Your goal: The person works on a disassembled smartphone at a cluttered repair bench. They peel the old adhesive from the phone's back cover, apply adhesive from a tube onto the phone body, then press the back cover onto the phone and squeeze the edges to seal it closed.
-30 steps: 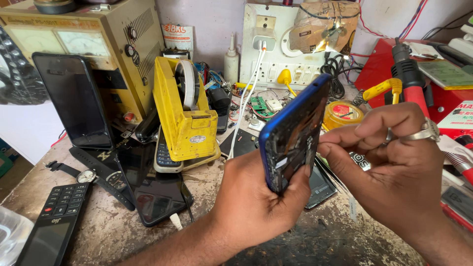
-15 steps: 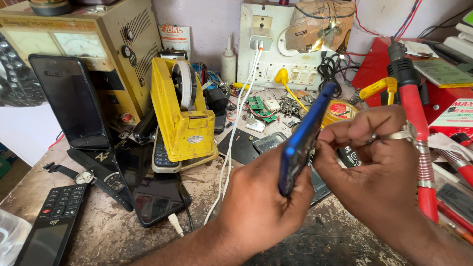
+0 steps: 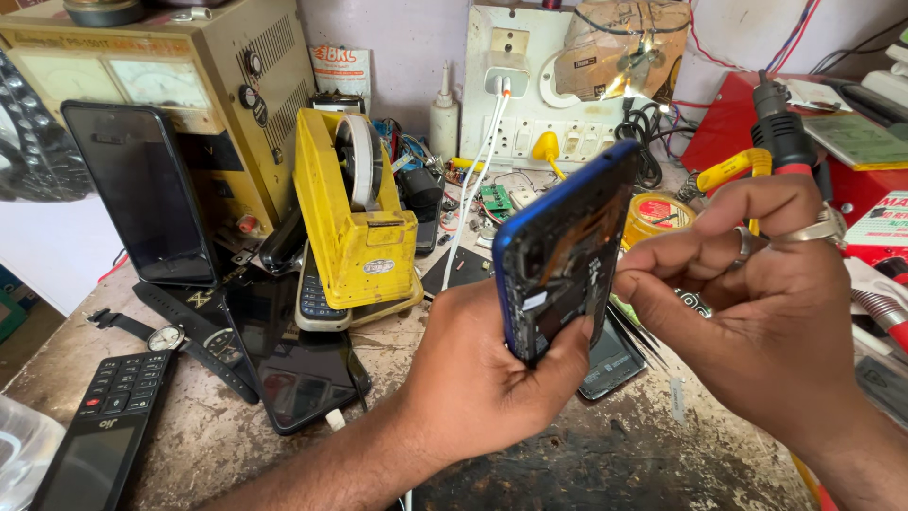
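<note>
My left hand (image 3: 482, 378) grips a blue phone (image 3: 563, 251) by its lower end, held upright and tilted, its opened back with dark inner parts turned toward me. My right hand (image 3: 757, 303), with rings on two fingers, sits just right of the phone. Its thumb and forefinger are pinched together at the phone's right edge; whether something small is between them is too small to tell. Both hands hover above the worn workbench (image 3: 567, 464).
A yellow tape dispenser (image 3: 355, 222) stands mid-bench with a keypad phone leaning on it. Dark phones (image 3: 142, 189), a wristwatch (image 3: 165, 336) and a remote (image 3: 104, 421) lie left. A switchboard (image 3: 530, 95) with a white cable is behind; a red-handled tool (image 3: 785, 132) at right.
The left hand has turned the phone from edge-on so its opened back faces me again. The right hand's pinched fingers stay at its right edge.
</note>
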Demonstrator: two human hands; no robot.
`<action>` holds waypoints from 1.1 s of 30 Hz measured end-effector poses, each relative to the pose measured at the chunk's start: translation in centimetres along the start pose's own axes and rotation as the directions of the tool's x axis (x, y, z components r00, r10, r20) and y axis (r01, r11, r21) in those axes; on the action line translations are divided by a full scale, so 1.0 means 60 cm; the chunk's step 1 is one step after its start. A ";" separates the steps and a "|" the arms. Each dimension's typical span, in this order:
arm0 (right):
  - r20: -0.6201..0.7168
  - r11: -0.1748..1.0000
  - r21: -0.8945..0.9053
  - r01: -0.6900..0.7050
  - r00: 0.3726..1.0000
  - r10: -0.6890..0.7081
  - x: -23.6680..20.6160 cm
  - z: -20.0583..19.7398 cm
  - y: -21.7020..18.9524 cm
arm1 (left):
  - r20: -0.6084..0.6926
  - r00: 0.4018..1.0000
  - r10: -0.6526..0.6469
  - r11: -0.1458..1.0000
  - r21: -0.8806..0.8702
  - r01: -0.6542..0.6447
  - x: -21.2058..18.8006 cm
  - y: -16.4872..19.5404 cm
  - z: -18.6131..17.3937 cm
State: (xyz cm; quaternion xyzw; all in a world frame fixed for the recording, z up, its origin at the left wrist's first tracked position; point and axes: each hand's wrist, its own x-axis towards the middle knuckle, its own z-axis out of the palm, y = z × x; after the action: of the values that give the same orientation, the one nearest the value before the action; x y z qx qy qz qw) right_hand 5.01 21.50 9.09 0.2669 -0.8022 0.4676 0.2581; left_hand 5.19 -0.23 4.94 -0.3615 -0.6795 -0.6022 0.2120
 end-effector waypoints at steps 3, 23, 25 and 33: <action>-0.015 1.000 0.001 -0.024 1.000 0.024 -0.002 -0.006 0.011 | -0.029 0.998 0.060 0.997 0.051 -0.058 0.001 -0.010 0.017; -0.188 0.982 -0.144 0.125 0.970 -0.151 -0.009 0.088 0.017 | -0.188 0.982 0.001 0.990 0.136 0.025 -0.010 -0.015 0.019; -0.198 0.990 -0.111 0.089 0.974 -0.110 0.003 0.104 0.026 | -0.193 0.981 -0.023 0.990 0.131 0.049 -0.003 -0.029 0.008; -0.144 0.988 -0.095 0.123 0.980 -0.136 0.014 0.139 0.052 | -0.180 0.983 -0.042 0.993 0.102 0.061 -0.005 -0.058 -0.017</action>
State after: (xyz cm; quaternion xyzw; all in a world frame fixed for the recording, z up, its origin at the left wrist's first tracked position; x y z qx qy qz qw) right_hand 0.96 15.28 4.14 0.2713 -0.7809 0.4335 0.3588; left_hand 2.62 -1.34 2.59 -0.2768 -0.6983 -0.6000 0.2753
